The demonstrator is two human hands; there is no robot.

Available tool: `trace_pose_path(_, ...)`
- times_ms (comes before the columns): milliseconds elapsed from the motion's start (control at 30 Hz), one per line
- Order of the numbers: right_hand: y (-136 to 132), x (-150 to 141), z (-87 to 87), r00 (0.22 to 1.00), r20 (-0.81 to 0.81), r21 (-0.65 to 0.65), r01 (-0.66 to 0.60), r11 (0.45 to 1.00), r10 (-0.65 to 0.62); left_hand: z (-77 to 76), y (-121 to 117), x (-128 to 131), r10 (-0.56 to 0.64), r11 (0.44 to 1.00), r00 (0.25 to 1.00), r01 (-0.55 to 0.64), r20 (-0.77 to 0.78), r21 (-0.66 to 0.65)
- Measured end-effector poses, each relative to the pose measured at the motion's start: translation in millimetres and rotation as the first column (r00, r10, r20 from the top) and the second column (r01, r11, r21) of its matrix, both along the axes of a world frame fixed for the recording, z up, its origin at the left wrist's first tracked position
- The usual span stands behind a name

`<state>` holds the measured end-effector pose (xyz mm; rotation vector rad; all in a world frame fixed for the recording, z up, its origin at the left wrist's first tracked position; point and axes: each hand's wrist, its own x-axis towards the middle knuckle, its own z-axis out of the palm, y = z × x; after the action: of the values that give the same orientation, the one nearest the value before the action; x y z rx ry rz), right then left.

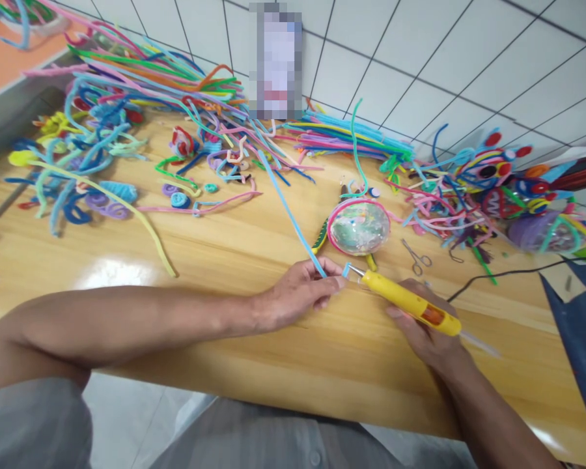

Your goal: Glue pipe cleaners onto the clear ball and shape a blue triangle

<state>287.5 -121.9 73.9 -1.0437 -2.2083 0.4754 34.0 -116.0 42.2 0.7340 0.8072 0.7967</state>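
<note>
Between the fingers of my left hand point(305, 290) is a light blue pipe cleaner point(293, 218), its long end slanting up and away to the left. A short bent end of it sticks out past my fingertips. My right hand point(422, 326) is wrapped round a yellow hot glue gun point(410, 303). The metal nozzle is at the bent blue end, touching or very close to it. Just beyond my hands sits a clear plastic ball point(359, 228) edged with a pink pipe cleaner. Green-handled pliers point(321, 236) lie partly hidden behind the ball.
Small scissors point(416, 258) lie right of the ball, near a black cord point(493, 270). Bundles of coloured pipe cleaners point(166, 75) line the tiled wall. Twisted pieces point(88, 156) are heaped at left, and decorated figures point(498, 172) stand at right. A blurred-out upright rectangle point(276, 65) is at the back.
</note>
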Motion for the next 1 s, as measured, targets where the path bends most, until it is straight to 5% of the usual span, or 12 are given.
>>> trace_pose_path(1000,-2.7,3.8,-3.1,0.999,0.039,-0.029,0.015,0.999,-0.014,-0.7,0.2,0.8,-0.004,1.0,1.0,0.004,-0.01,0.027)
